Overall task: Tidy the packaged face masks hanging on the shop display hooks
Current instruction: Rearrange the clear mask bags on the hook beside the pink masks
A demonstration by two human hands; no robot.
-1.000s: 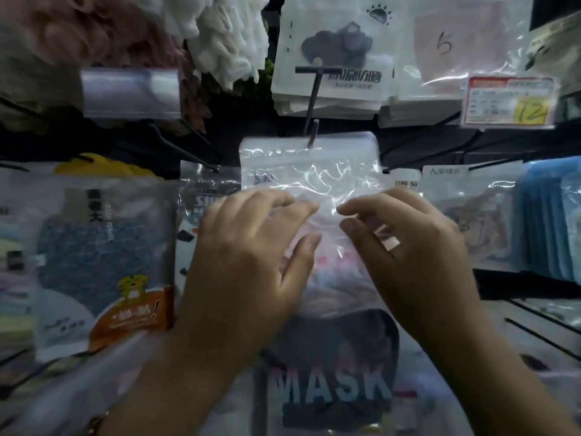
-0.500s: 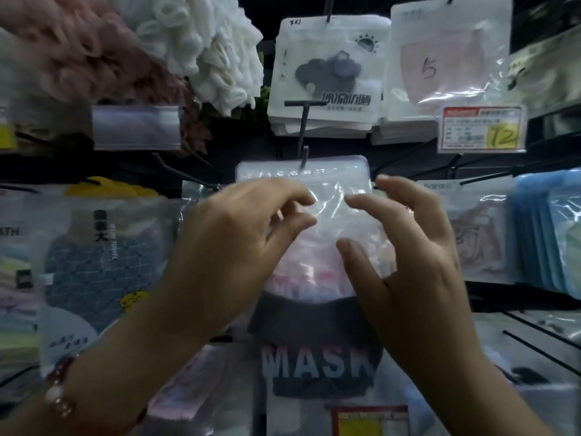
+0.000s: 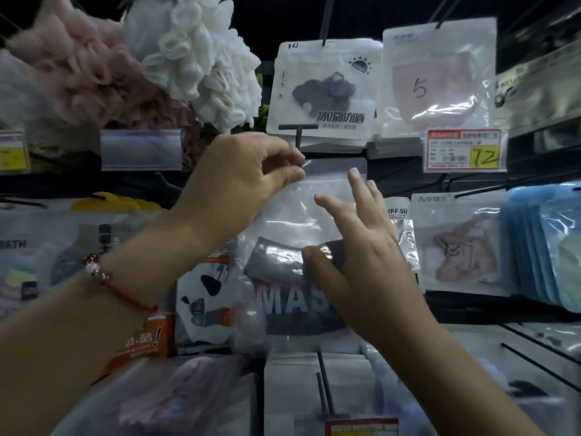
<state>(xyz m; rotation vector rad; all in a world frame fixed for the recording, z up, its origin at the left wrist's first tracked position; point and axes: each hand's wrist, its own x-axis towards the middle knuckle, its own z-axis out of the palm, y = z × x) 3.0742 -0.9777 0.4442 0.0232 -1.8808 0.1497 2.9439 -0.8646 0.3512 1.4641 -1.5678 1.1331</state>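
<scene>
A clear plastic mask packet (image 3: pixel 309 212) hangs at the middle of the display, its top edge pinched at the black T-ended hook (image 3: pixel 298 133). It holds a dark mask, with "MAS" lettering showing below. Above hang a white packet (image 3: pixel 323 89) with a dark mask and a packet marked 5 (image 3: pixel 438 73).

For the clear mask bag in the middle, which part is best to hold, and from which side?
Probably pinch the flat top strip of the clear mask bag from the front, as the left hand does near the hook. The slippery lower part bulges over the dark mask.
</scene>
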